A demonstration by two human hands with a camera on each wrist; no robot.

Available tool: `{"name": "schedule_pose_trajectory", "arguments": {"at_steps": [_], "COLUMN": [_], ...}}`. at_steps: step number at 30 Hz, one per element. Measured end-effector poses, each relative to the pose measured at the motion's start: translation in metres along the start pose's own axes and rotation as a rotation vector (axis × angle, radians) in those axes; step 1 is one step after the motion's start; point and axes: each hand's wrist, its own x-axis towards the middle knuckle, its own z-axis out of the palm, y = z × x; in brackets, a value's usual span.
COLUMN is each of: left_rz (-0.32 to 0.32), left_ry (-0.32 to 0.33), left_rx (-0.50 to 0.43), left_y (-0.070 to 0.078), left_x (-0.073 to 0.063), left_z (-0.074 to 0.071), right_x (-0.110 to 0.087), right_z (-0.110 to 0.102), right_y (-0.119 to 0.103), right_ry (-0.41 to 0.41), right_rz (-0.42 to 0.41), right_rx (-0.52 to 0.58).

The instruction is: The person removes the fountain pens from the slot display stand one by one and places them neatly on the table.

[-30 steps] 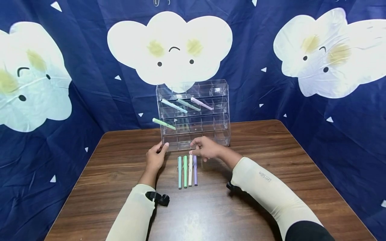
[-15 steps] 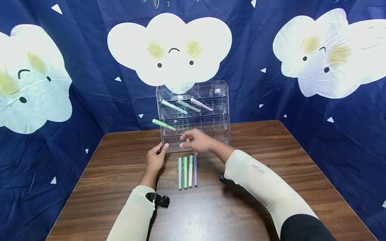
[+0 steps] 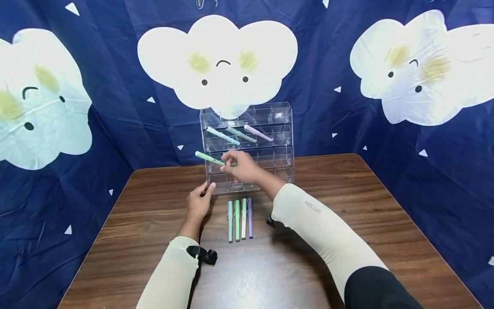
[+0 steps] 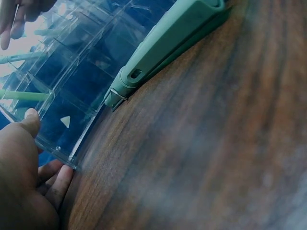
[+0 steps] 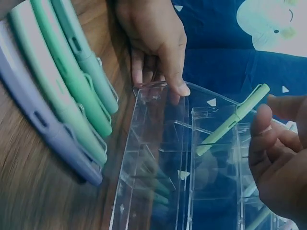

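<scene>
Slanting just beside the empty, loosely parted right hand (image 3: 242, 166), green pen (image 5: 223, 129); rack (image 3: 251, 146) corner pinched in left hand (image 3: 198, 204).

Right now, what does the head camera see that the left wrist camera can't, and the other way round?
Only the head view shows the purple pen on the table, the pale sleeves and the cloud faces.

Only the left wrist view shows the dark slot in the blue-green pen; it is too small to see from the head.

Both show that pen, the light green pen in the clear rack, the left grip holding the rack's bottom corner, and the right grip, cut off in the wrist view.
</scene>
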Motion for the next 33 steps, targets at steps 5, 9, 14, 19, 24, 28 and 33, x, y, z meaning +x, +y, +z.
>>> {"name": "schedule_pose_trajectory", "arguments": {"at_steps": [5,9,14,19,24,28,33], "left_rz": [-0.001,-0.006,-0.003,-0.015,-0.006,-0.002,-0.013], "left_ry": [-0.003,-0.012,-0.006,-0.016,-0.002,0.004,0.001], "left_rx": [0.010,0.006,0.010,0.021,0.003,0.000,0.007], "left_y": [0.000,0.000,0.000,0.001,0.001,-0.001,-0.002], "left_x": [0.000,0.000,0.001,0.000,0.000,0.000,0.000], "left_z": [-0.001,-0.001,-0.001,-0.001,0.000,0.000,0.000], "right_x": [0.013,0.021,0.032,0.040,0.045,0.048,0.050], "right_z": [0.009,0.014,0.021,0.030,0.034,0.037,0.041], "right_y": [0.002,0.002,0.002,0.004,0.004,0.005,0.004], "right_ry": [0.124,0.173,0.195,0.223,0.243,0.249,0.226], "right_rz": [0.024,0.026,-0.004,0.010,0.058,0.076,0.083], "right_rx": [-0.017,-0.040,-0.060,-0.078,-0.095,-0.107,-0.074]}}
